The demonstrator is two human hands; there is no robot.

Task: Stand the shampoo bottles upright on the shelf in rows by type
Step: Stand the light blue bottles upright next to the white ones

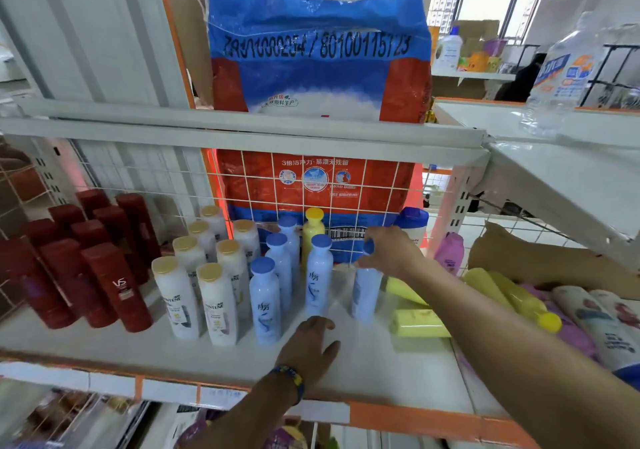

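On the white shelf point(363, 372), rows stand upright: dark red bottles point(114, 285) at the left, white gold-capped bottles point(214, 306) beside them, then pale blue bottles point(265, 306) with blue caps. My right hand point(388, 251) grips the cap end of another pale blue bottle point(365, 292), held upright on the shelf right of the blue rows. My left hand point(311, 344) rests flat on the shelf in front, holding nothing. One yellow bottle point(313, 230) stands behind the blue ones. Other yellow bottles point(419, 324) lie flat at the right.
A pile of lying bottles fills the right end: yellow point(512, 296), white printed point(602, 324) and pink point(450, 252). A wire grid point(346, 185) backs the shelf, with a big blue-red bag point(318, 67) behind it. The upper shelf rail point(242, 136) hangs overhead.
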